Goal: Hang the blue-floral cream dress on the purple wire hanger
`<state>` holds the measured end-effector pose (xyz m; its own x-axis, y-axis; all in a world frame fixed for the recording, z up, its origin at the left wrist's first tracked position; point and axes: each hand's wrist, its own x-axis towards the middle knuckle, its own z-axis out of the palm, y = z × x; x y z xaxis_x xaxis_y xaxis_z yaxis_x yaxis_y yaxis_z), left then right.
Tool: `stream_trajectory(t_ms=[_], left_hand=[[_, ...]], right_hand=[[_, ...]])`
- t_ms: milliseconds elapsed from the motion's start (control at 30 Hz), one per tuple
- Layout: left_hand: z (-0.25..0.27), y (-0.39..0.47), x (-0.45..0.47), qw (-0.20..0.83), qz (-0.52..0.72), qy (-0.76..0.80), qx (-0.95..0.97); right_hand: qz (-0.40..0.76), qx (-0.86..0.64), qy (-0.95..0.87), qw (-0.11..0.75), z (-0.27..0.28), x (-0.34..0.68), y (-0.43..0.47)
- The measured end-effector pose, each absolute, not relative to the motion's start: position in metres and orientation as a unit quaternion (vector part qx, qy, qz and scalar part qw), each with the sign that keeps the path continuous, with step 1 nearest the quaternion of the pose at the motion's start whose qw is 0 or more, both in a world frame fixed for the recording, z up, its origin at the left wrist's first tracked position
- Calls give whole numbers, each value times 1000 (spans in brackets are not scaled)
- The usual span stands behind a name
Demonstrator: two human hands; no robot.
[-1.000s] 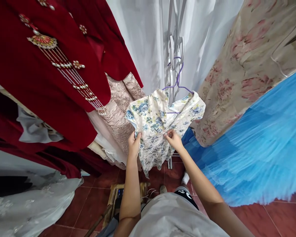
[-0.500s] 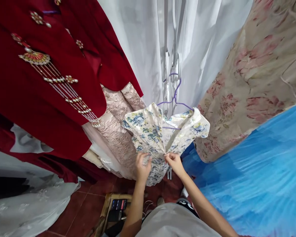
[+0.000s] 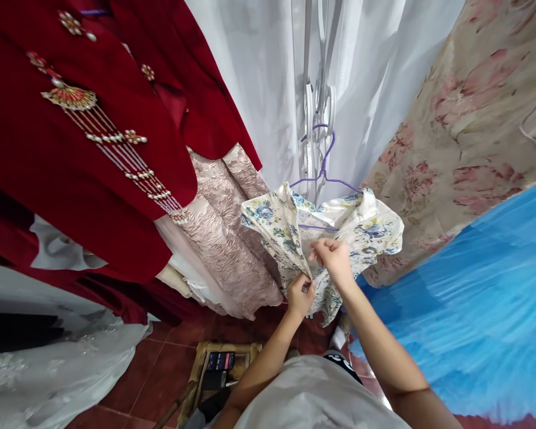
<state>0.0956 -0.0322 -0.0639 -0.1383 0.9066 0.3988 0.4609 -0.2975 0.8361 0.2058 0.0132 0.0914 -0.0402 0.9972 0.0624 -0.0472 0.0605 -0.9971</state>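
Observation:
A white floral dress [image 3: 279, 229] with blue and yellow-green print hangs from a purple hanger [image 3: 324, 173], its front or back parted in a V-shaped opening. My left hand [image 3: 301, 295] is closed on the fabric at the lower end of this opening, thumb and fingers pinching the edge. Just above it and to the right, my right hand [image 3: 335, 259] is over the opening with its fingers bent together. Whether anything small is between those fingertips is hidden. The dress's lower part hangs behind both hands.
Red velvet garments [image 3: 129, 137] with a beaded ornament [image 3: 116, 143] hang at left, beside a pink textured dress [image 3: 232, 238]. White curtains [image 3: 254, 77] are behind. Beige floral cloth [image 3: 469, 137] and blue fabric [image 3: 464, 310] are at right. A bamboo stool [image 3: 199, 369] bears a phone [image 3: 221, 360].
My left hand has moved right and closed on the dress at the opening. My right hand has lifted away from there, up and right. The dress's right side is spread farther out.

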Motion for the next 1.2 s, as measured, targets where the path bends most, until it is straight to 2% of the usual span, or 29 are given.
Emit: stream_trajectory(t_ms=[100,233,367,500,633,733,800,967,1067,1200], left_hand=[[-63,-41,99,243,526,562,590],[-56,-48,88,256,529,539,603],[-53,-55,80,250,525,519,626],[-53,-59,82,258,526,500,638],[-54,-55,82,252,519,506,641],[-58,-48,84,263,516,510,636],[-61,-44,89,272,520,503,634],[-62,-41,120,279,536,495,624],[-53,-45,140,292,515,497,635],[-47,-51,149,305,495,486,652]], right_hand=[[512,-437,-595,439,113,216,8],[498,-488,-631,340,71,228,-24],[430,-552,-603,383,9,223,-46],[387,-564,-601,413,-12,216,-50],[481,-532,-561,413,-8,216,-49],[560,-510,-504,415,3,215,-44],[560,-508,-471,455,18,214,-33],[513,-457,-446,573,86,209,14],[437,-431,-462,641,133,208,37],[368,-396,-487,685,177,205,49]])
